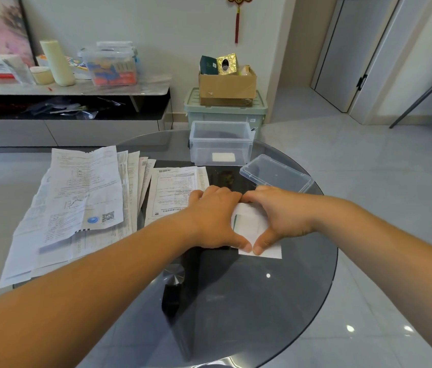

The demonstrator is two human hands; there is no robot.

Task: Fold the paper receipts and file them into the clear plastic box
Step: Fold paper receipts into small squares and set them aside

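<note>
Round smoked-glass table (236,301) | left hand (214,219), right hand (286,211): fingers (221,192) flat, pressing folded white receipt (252,224)

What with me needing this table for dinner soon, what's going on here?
A person is folding receipts. The left hand and right hand press a folded receipt flat on the glass table. The clear plastic box stands open behind, one folded slip already inside, its lid beside it. A pile of unfolded receipts lies to the left.
</note>
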